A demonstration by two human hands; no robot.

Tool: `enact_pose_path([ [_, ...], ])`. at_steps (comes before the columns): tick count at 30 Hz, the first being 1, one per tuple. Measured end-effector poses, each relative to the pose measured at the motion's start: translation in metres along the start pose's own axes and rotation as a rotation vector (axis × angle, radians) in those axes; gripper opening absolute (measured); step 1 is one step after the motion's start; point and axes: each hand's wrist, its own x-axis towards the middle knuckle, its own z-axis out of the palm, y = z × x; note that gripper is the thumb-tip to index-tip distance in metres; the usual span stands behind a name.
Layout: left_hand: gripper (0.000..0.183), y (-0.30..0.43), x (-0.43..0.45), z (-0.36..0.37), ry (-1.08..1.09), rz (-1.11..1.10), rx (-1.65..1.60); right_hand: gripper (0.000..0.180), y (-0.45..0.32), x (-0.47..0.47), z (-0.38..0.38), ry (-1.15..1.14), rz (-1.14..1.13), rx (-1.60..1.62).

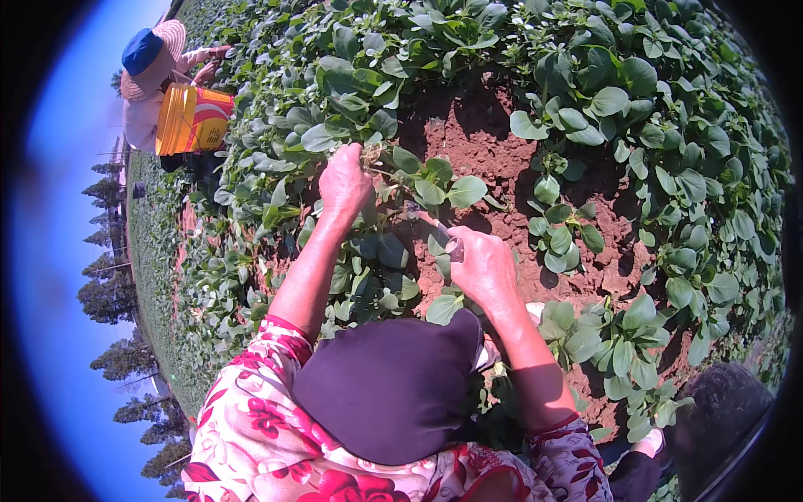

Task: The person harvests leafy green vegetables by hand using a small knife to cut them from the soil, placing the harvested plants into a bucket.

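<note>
My left hand (346, 179) is closed on a weed, whose pale, tangled roots (374, 155) stick out beside the fingers; most of it is hidden in the fist. My right hand (483, 267) grips a small hand tool (433, 221) by its handle. The tool's dark end lies low among the leaves, close to the soil, and its exact shape is hard to make out. Between the two hands grows a young leafy green plant (433, 182). Beyond the tool lies reddish, cloddy soil (483, 150). My knee in dark cloth (389, 389) is below the hands.
Dense leafy plants (684, 182) surround the soil patch. A smaller seedling (563, 235) stands right of my right hand. At upper left, another person in a straw hat (170, 37) bends over the rows beside a yellow bucket (191, 119). A dark rounded object (718, 420) sits at lower right.
</note>
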Motion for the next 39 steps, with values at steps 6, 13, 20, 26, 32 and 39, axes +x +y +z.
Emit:
enact_pose_path([
  [6,0.023,0.062,0.061,-0.027,0.175,0.264,-0.137,0.033,0.007,0.007,-0.051,0.288,0.009,0.066],
  [13,0.019,0.128,0.137,0.079,-0.195,0.296,0.080,0.035,0.048,0.064,-0.052,0.353,0.091,0.033],
  [20,0.029,0.124,0.169,0.127,-0.149,0.258,0.171,0.037,0.073,0.136,-0.026,0.233,0.159,-0.114],
  [26,0.026,0.133,0.177,0.129,-0.259,0.244,0.033,0.030,0.079,0.166,-0.034,0.204,0.142,-0.130],
  [32,0.017,0.140,0.165,0.108,-0.190,0.456,0.056,0.017,0.071,0.118,-0.046,0.534,0.126,-0.080],
  [39,0.021,0.213,0.196,0.142,-0.272,1.044,0.584,0.019,0.090,0.140,-0.061,0.483,0.296,-0.187],
])
